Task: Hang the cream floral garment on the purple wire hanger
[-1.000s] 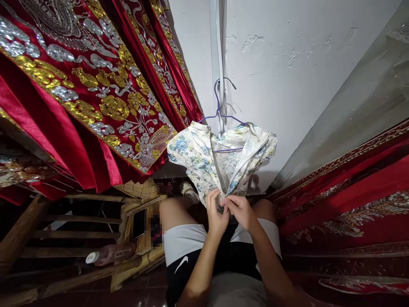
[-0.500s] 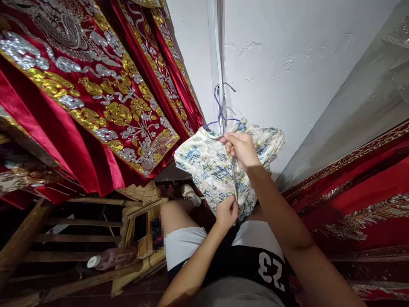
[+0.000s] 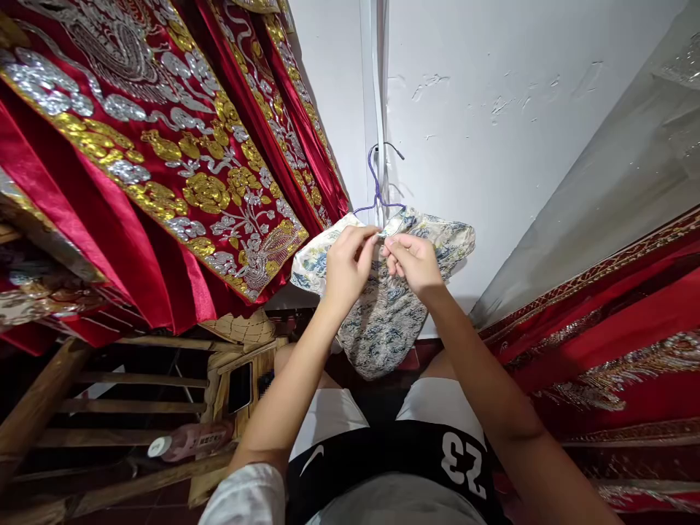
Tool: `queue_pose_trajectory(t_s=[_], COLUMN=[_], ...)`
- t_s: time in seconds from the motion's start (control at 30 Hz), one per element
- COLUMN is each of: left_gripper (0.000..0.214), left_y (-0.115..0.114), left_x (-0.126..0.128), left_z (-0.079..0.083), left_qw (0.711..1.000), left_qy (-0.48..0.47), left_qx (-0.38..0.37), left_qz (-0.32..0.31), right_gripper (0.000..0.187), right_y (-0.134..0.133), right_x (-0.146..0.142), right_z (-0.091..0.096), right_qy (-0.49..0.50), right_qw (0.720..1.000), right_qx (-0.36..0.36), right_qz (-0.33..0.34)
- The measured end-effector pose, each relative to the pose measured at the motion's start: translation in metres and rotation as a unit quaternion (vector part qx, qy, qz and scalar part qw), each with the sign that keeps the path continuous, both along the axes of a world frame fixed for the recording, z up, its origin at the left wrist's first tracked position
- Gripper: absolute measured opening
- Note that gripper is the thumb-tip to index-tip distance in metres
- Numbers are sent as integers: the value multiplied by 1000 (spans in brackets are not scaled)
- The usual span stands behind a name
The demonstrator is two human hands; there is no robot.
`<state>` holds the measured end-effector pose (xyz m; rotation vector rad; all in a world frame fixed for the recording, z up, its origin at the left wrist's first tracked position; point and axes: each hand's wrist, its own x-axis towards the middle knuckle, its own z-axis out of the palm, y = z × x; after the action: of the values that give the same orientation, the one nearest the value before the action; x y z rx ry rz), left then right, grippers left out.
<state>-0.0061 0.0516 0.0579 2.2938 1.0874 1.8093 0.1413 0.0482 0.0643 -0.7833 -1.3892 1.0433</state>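
A floral top point(image 3: 383, 324) hangs with its neckline pinched by your left fingers point(image 3: 358, 235) and, just beside them, your right fingers point(image 3: 403, 253); its body drops below both. A purple hanger point(image 3: 377, 192) rises just above them, a white wall point(image 3: 464, 160) stands beyond, and sequined red cloth point(image 3: 211, 191) hangs to their left.

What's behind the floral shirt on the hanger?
Behind the floral shirt, the white wall shows at picture right, and reddish floor lower down. Whatever lies directly behind the cloth is covered and can't be seen.
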Motion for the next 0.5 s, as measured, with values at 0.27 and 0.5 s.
queue_pose_trajectory(t_s=[0.27, 0.5], left_gripper=[19, 16], left_y=[1, -6], left_x=[-17, -27], left_z=[23, 16], left_qw=[993, 998], left_qy=[-52, 32], left_qx=[63, 25], left_qz=[88, 53], right_gripper=[40, 41], right_y=[23, 3], right_x=[-5, -6], right_z=[-66, -50], right_qy=[-37, -2], right_qw=[997, 999], right_qx=[-39, 6], right_qz=[-49, 54])
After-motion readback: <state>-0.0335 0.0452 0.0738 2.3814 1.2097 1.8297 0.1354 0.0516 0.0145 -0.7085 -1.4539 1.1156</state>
